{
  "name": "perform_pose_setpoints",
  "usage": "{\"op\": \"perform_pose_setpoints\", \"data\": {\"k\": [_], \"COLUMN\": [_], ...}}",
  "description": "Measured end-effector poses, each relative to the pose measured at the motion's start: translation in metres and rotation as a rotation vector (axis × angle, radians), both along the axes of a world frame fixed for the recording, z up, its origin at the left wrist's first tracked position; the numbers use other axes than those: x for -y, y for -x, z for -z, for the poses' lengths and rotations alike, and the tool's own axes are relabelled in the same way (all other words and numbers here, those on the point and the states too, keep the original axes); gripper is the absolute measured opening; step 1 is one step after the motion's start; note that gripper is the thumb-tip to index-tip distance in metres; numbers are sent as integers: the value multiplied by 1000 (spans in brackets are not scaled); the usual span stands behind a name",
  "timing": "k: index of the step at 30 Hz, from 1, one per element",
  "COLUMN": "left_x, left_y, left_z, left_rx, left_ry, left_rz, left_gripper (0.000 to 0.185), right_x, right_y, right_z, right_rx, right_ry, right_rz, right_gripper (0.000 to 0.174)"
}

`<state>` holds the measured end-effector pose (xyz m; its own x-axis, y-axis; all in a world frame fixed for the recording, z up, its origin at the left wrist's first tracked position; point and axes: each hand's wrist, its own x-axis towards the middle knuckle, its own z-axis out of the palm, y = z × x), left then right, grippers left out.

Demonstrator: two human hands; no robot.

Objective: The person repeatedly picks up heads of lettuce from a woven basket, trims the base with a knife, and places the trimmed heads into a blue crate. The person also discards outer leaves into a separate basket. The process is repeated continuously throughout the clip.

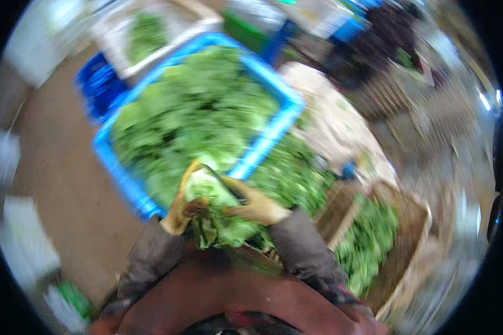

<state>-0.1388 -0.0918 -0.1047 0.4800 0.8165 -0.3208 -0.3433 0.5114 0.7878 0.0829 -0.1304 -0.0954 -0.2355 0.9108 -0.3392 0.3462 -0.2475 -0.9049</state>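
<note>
Both hands wear yellowish gloves and meet in front of my body at the near edge of a blue plastic crate [268, 140] filled with leafy greens [201, 100]. My left hand [184, 209] grips one side of a head of leafy greens [209, 188], its pale inner part facing up. My right hand [255, 205] holds the other side, with a small dark object [238, 196] beside its fingers, too blurred to name. Loose outer leaves hang below the hands.
Cut greens [293, 171] lie heaped right of the crate, beside a pale cloth sack [327, 109]. A wooden box [406, 255] with greens stands at the lower right. A white foam box [113, 54] and a blue basket [100, 88] are at the upper left. Flattened cardboard lies to the right.
</note>
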Motion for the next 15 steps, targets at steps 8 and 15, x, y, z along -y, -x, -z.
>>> {"op": "perform_pose_setpoints", "data": {"k": [8, 15], "left_x": [61, 132], "left_y": [-188, -391], "left_z": [16, 95], "left_rx": [114, 28], "left_ry": [-44, -222], "left_rz": [615, 819], "left_gripper": [107, 82], "right_x": [169, 400], "right_y": [-123, -305], "right_z": [22, -55], "right_rx": [-27, 958], "right_ry": [217, 412], "right_rz": [759, 1527], "right_gripper": [83, 59]}}
